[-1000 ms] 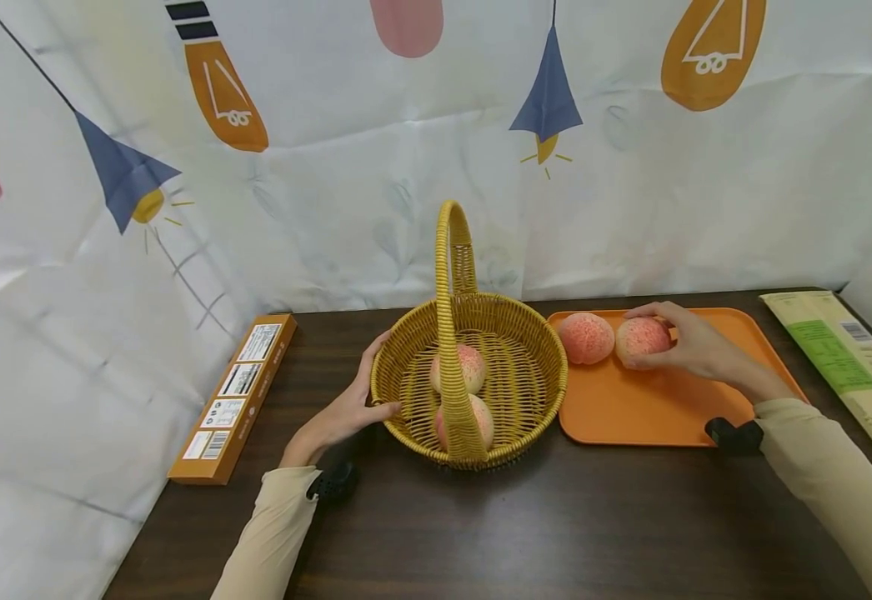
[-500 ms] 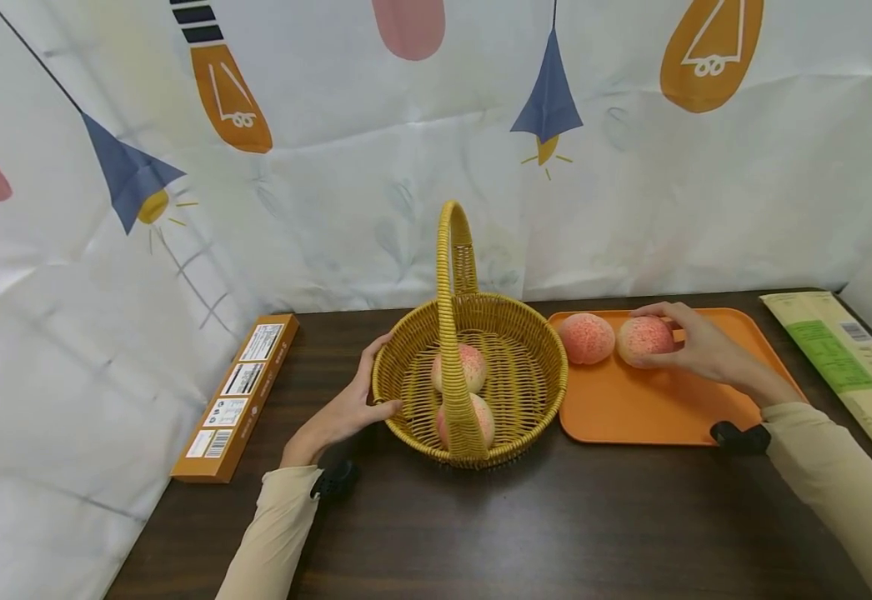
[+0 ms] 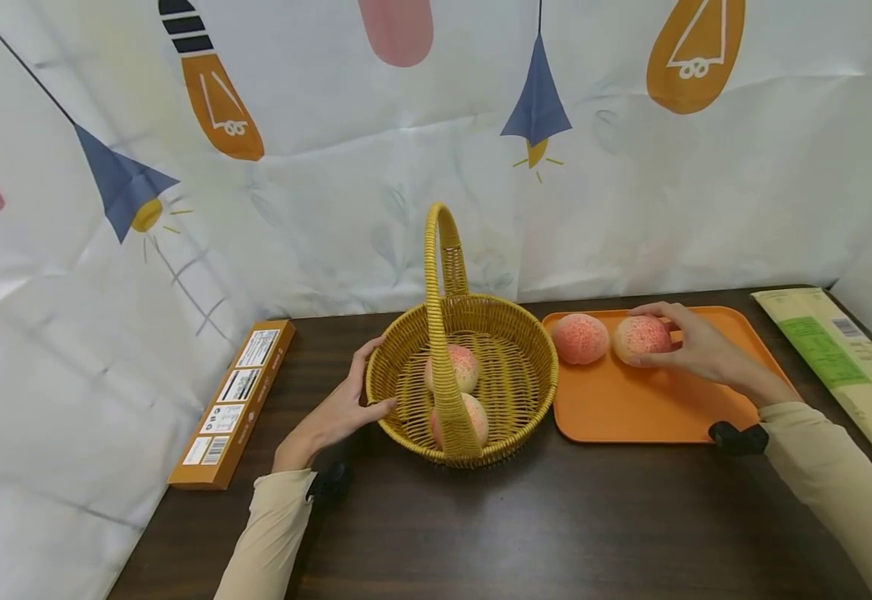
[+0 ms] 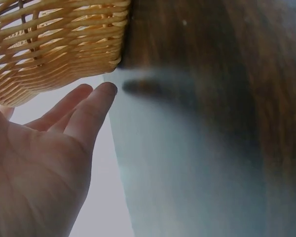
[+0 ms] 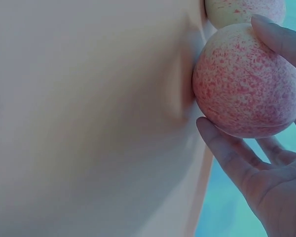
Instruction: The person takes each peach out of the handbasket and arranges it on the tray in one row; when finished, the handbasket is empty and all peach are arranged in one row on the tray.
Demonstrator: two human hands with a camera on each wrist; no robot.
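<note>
Gripping one peach at the far side of the orange tray: right hand, fingers and thumb bent round the fruit. Left hand against the wicker basket, fingers relaxed along its wall, not wrapped round it.

Tally: back basket peach and front basket peach lie inside, below the arched handle. Second tray peach sits free, just left of the gripped one. Two in, two out; by that count, judged about half done. Cannot tell whether the gripped fruit has left the tray.

Views compared: head gives the whole layout on the dark surface, but mostly the backs of both hands. Right wrist adds the palm side, fingers on one side of the fruit and thumb opposite. Left wrist adds the basket's outer weave and the open palm; no fruit visible there.
</note>
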